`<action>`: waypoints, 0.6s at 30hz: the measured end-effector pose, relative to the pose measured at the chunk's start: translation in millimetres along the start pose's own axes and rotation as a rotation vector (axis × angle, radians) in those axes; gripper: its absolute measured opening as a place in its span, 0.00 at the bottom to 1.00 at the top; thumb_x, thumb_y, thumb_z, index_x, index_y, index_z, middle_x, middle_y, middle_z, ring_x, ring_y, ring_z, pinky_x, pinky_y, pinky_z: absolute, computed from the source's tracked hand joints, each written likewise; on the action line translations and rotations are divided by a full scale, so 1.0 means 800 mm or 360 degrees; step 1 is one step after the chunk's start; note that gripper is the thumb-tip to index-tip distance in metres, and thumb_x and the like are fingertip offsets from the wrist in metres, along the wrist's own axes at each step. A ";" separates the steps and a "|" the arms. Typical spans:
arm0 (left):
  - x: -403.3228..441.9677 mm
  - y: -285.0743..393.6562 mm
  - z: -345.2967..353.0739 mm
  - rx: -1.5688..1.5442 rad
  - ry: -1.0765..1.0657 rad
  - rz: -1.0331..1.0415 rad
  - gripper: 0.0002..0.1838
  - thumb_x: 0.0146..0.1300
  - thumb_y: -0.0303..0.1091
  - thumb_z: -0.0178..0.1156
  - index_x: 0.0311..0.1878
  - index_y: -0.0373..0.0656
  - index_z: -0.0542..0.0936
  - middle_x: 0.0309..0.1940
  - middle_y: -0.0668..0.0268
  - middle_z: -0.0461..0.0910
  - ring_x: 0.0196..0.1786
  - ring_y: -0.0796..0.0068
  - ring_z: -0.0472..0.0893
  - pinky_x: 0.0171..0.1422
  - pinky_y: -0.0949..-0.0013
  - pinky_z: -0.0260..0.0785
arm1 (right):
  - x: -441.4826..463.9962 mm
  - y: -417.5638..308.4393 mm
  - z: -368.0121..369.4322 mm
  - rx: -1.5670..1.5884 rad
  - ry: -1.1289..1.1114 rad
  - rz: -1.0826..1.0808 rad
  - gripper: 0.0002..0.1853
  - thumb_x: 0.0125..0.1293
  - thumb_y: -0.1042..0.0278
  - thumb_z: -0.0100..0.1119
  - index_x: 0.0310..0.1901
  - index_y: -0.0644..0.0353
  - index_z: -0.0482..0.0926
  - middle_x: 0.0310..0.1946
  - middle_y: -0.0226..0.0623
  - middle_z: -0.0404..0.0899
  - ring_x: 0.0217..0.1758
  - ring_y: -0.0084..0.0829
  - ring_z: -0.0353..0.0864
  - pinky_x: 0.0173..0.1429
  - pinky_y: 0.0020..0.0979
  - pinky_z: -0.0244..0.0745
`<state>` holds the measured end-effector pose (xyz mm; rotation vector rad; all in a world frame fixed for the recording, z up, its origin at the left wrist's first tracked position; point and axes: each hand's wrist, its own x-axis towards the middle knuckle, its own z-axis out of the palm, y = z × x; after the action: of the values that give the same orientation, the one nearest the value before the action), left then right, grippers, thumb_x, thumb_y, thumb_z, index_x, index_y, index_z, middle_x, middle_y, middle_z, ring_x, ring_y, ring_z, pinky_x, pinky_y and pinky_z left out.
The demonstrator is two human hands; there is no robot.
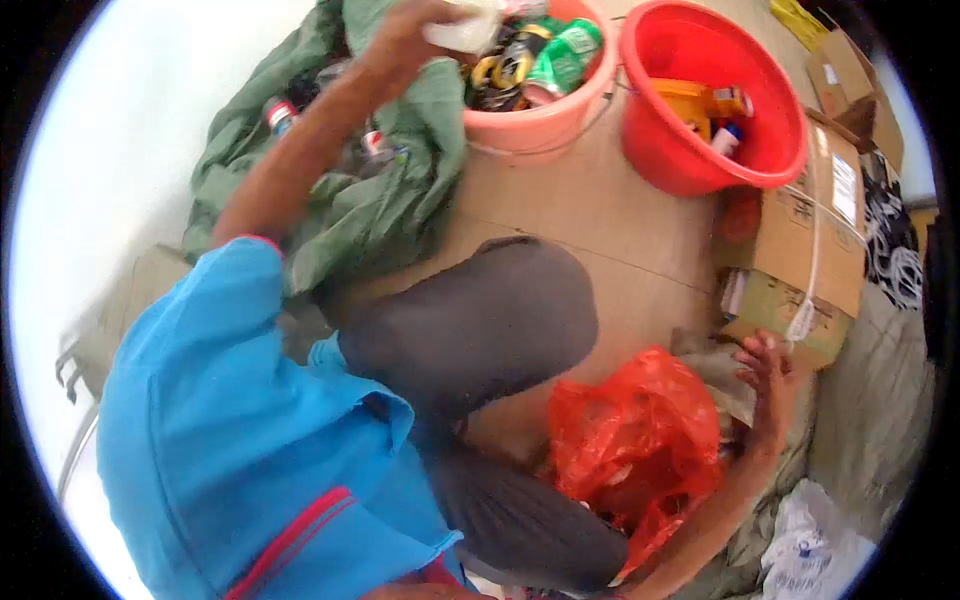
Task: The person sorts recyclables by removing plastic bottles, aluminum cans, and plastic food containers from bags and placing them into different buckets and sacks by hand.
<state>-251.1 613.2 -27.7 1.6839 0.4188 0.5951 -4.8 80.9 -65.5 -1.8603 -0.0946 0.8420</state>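
Observation:
My left hand point(405, 42) is at the top of the view, closed around a pale, translucent plastic container point(468, 30) whose exact kind is blurred. It hovers at the rim of a pink bucket point(530, 130) that holds several drink cans, among them a green can point(566, 62). Under my left forearm spreads a green woven sack point(420, 180) with plastic bottles in it. At the lower right, my right hand point(766, 380) has its fingers apart and holds nothing. Beside my right forearm an orange-red plastic bag point(640, 420) stands open, its contents mostly hidden.
A red bucket point(650, 130) with yellow containers and a small white bottle stands at the upper right. Tied cardboard boxes point(800, 240) lie beyond my right hand. A white plastic bag point(810, 545) rests at the lower right. My bent knee point(490, 310) takes up the middle.

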 end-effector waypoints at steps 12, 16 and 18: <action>-0.093 -0.137 -0.337 0.2601 0.0080 -0.0470 0.33 0.57 0.58 0.58 0.55 0.38 0.75 0.46 0.52 0.79 0.46 0.61 0.79 0.49 0.63 0.71 | -0.091 -0.022 -0.042 -0.0695 -0.0216 0.0075 0.19 0.62 0.51 0.60 0.40 0.62 0.80 0.31 0.35 0.82 0.28 0.24 0.80 0.32 0.26 0.74; -0.005 -0.063 -0.119 0.1541 0.0234 0.0062 0.29 0.57 0.54 0.58 0.52 0.39 0.76 0.45 0.52 0.80 0.45 0.59 0.79 0.47 0.62 0.71 | -0.159 0.041 -0.047 -0.0250 -0.0514 0.0345 0.14 0.68 0.64 0.50 0.43 0.67 0.77 0.31 0.41 0.83 0.30 0.31 0.83 0.33 0.28 0.80; -0.003 -0.014 0.022 0.1029 -0.0108 0.0148 0.27 0.57 0.52 0.58 0.51 0.39 0.77 0.44 0.53 0.80 0.44 0.58 0.80 0.47 0.61 0.71 | -0.182 0.103 -0.035 -0.0284 -0.0637 0.0565 0.14 0.68 0.65 0.47 0.42 0.68 0.77 0.31 0.43 0.83 0.32 0.33 0.84 0.36 0.30 0.80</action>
<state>-242.0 600.0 -40.9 2.3438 0.5202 0.4943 -123.0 -40.8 -55.2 -1.8773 -0.0924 1.4893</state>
